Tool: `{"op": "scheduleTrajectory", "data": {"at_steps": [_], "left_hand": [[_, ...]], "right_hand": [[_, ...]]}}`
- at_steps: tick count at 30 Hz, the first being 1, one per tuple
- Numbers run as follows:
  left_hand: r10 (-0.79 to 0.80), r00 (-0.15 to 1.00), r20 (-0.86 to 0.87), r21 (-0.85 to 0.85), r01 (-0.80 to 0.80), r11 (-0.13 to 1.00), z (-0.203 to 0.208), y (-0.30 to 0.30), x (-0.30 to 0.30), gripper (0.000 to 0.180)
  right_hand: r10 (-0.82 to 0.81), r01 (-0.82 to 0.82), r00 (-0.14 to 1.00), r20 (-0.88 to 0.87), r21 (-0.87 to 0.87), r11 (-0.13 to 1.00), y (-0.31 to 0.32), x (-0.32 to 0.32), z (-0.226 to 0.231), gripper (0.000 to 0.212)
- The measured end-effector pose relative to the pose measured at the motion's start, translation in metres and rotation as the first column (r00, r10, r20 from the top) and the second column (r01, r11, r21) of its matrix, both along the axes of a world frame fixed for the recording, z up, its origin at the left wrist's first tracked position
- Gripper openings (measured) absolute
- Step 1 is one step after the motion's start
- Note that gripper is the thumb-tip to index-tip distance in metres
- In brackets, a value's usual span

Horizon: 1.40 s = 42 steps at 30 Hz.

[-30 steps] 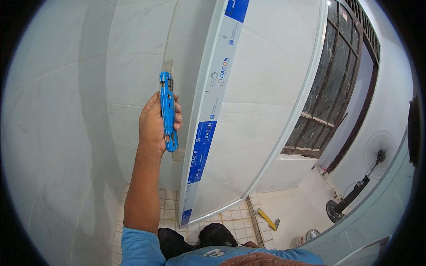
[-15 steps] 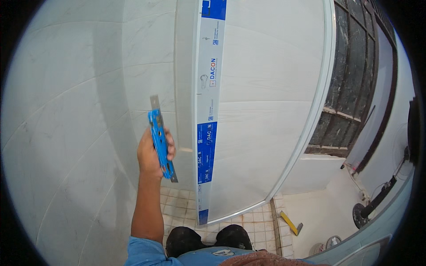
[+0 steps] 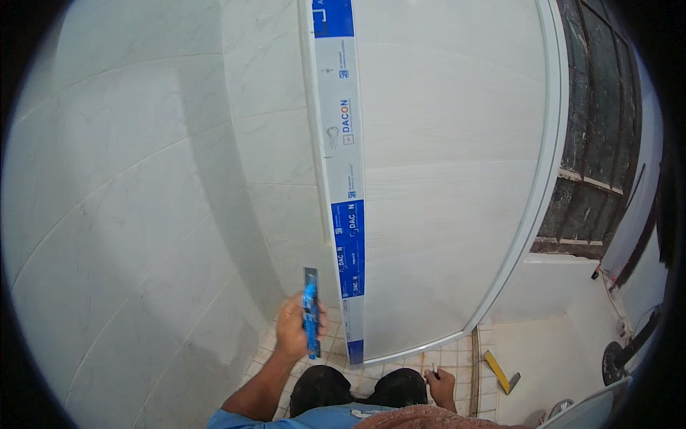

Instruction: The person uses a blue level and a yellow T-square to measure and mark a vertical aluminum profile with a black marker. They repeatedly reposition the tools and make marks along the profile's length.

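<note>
My left hand (image 3: 291,332) is closed around a mortise lock body (image 3: 310,314), a long narrow metal piece partly wrapped in blue film, held upright. It is just left of the edge of a white door (image 3: 446,214), apart from it. Along that edge runs a strip of white and blue printed protective film (image 3: 341,143) with small dark marks on it. Low beside my right knee, my right hand (image 3: 444,392) is closed on a slim pen (image 3: 435,372), seen only in part.
A yellow-handled try square (image 3: 502,372) lies on the pale floor right of a raised threshold. Tiled wall (image 3: 143,200) closes in the left side. A barred dark window (image 3: 597,121) and a black fan stand (image 3: 616,363) are at the right. Small floor tiles (image 3: 382,357) surround my knees.
My left hand has come down and right with the lock body, closer to the door's lower edge. My right hand with the pen has come into view. The view has shifted slightly.
</note>
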<state>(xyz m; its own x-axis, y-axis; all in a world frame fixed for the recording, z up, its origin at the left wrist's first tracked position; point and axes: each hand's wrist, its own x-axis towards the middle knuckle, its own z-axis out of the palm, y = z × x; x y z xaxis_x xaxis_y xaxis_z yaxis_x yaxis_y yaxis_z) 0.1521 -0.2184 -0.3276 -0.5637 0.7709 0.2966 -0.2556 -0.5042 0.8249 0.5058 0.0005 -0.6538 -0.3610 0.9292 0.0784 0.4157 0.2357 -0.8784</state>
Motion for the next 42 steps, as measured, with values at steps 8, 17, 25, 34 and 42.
{"op": "scheduleTrajectory", "data": {"at_steps": [8, 17, 25, 34, 42], "left_hand": [[-0.01, 0.999, -0.047, 0.056, 0.012, 0.998, 0.022, 0.03, 0.056, 0.049], [-0.021, 0.997, 0.073, 0.167, 0.008, 0.986, 0.043, 0.027, 0.062, 0.046], [0.099, 0.992, -0.077, 0.1, -0.092, 0.991, 0.069, 0.008, 0.044, 0.029], [0.162, 0.981, -0.108, 0.213, -0.137, 0.967, 0.091, 0.079, -0.052, 0.037], [0.105, 0.97, -0.219, 0.115, -0.082, 0.99, 0.084, 0.09, -0.048, 0.044]], "right_hand": [[0.705, -0.624, 0.626, -0.334, 0.327, 0.71, -0.069, -0.106, 0.268, 0.04], [0.756, -0.664, 0.648, -0.096, 0.414, 0.622, -0.107, -0.135, 0.316, 0.049], [0.818, -0.715, 0.566, 0.101, 0.553, 0.427, -0.099, -0.145, 0.382, 0.04], [0.701, -0.045, 0.449, -0.554, 0.769, 0.637, -0.076, -0.219, 0.492, 0.055], [0.532, 0.505, 0.561, -0.635, 0.771, 0.389, -0.068, -0.305, 0.518, 0.022]]}}
